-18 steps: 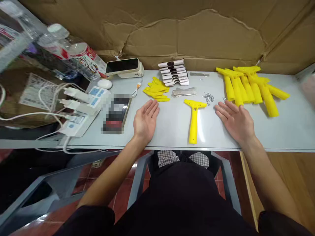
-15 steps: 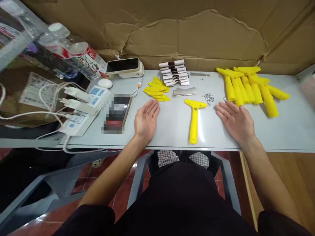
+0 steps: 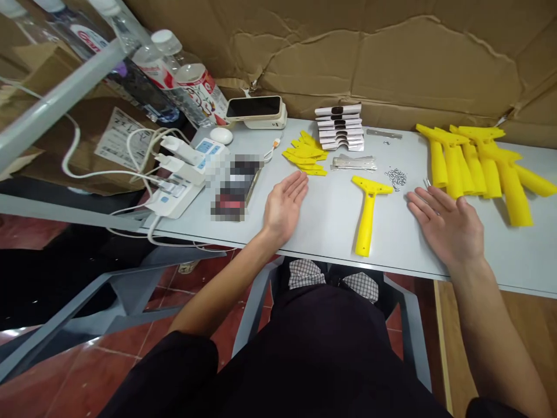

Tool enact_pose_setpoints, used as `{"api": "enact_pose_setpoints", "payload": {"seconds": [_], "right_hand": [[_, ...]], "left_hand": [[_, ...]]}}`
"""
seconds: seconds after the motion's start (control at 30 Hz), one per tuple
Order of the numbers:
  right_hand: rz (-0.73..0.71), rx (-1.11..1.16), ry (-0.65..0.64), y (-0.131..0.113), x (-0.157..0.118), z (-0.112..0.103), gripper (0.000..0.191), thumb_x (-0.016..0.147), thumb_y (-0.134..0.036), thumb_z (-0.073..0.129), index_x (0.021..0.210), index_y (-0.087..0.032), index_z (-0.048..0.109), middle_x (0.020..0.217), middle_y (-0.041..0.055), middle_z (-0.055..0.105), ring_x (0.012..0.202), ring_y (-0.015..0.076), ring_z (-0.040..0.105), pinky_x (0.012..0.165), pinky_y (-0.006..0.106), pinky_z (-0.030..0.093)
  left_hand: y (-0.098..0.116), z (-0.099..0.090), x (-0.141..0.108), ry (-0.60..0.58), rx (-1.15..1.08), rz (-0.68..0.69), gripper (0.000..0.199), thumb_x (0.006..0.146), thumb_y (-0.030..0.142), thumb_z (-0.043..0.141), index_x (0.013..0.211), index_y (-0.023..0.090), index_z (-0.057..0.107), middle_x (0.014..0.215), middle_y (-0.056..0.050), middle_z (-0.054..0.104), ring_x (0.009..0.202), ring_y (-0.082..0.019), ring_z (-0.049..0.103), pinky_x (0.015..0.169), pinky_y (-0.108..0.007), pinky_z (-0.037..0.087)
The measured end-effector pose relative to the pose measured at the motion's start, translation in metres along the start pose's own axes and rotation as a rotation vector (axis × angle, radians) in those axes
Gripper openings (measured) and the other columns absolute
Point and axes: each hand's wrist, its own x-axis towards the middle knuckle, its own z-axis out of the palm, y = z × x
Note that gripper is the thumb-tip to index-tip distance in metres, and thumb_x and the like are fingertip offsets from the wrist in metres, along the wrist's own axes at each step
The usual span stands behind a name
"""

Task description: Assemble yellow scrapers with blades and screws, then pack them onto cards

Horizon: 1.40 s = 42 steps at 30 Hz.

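My left hand (image 3: 285, 208) rests on the table on its edge, palm inward, fingers stretched and nothing in it. Just beyond its fingertips lies a pile of flat yellow plastic pieces (image 3: 304, 152). My right hand (image 3: 450, 227) lies palm up and empty, fingers extended. Between the hands sits a yellow scraper handle (image 3: 365, 223) with a wide T-shaped head, touched by neither. Behind it are a heap of small screws (image 3: 397, 178) and a stack of thin metal blades (image 3: 354, 163). Several more yellow scraper handles (image 3: 474, 165) are piled beyond my right hand.
A stack of white-and-dark folded pieces (image 3: 340, 128) stands at the back, beside a single metal strip (image 3: 383, 133). Leftward are a phone on a white device (image 3: 256, 110), a blurred-out object (image 3: 235, 188), a power strip (image 3: 176, 191) with cables, and bottles (image 3: 198, 87). Cardboard (image 3: 391, 58) lines the back.
The camera view has turned left and tilted, so the table things appear further right. Both hands stay in about the same place and pose; nothing was picked up.
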Motion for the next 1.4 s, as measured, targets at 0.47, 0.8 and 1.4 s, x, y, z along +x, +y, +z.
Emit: {"api": "enact_pose_setpoints", "payload": {"seconds": [0.47, 0.8, 1.4], "right_hand": [[-0.011, -0.028, -0.066, -0.002, -0.003, 0.003, 0.036, 0.096, -0.047, 0.073, 0.125, -0.025, 0.073, 0.150, 0.0115, 0.070, 0.144, 0.0330, 0.066, 0.134, 0.054, 0.043], [-0.041, -0.122, -0.121, 0.001, -0.001, -0.003, 0.025, 0.096, -0.042, 0.075, 0.117, -0.027, 0.076, 0.117, 0.0080, 0.081, 0.106, 0.0263, 0.080, 0.105, 0.048, 0.063], [-0.241, -1.436, -0.456, -0.010, -0.009, 0.087, 0.040, 0.099, -0.061, 0.059, 0.118, -0.026, 0.067, 0.100, 0.0060, 0.076, 0.082, 0.0253, 0.065, 0.068, 0.039, 0.038]], "left_hand": [[-0.001, -0.006, 0.005, -0.141, 0.150, 0.096, 0.023, 0.084, 0.020, 0.076, 0.107, 0.019, 0.081, 0.124, -0.012, 0.080, 0.125, -0.028, 0.075, 0.125, -0.048, 0.050], [0.049, -0.013, 0.025, -0.233, 0.462, 0.209, 0.011, 0.085, 0.024, 0.073, 0.095, 0.022, 0.078, 0.101, -0.006, 0.080, 0.081, -0.018, 0.074, 0.071, -0.030, 0.058], [0.019, 0.061, 0.036, -0.741, 1.385, 0.515, 0.031, 0.093, 0.032, 0.068, 0.120, 0.022, 0.079, 0.084, -0.005, 0.080, 0.077, -0.026, 0.072, 0.079, -0.038, 0.052]]}}
